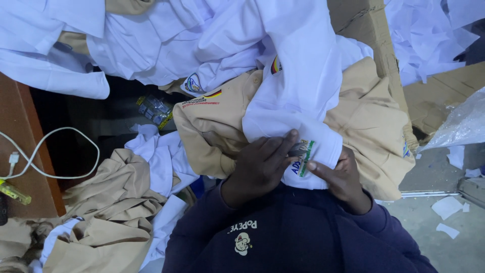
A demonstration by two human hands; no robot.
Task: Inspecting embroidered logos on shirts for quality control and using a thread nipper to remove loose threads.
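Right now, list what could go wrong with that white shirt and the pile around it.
1. Both hands, left hand and right hand, press a badge on the white shirt; it may end up crooked or wrinkled.
2. The shirt rests on a heaped tan shirt and could slide off.
3. Paper scraps litter the floor where fallen garments might land.

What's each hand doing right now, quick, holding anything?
Left hand: fingers pressed on the badge of the white shirt, pinching the cloth.
Right hand: gripping the same white shirt at its edge, index finger on the badge.
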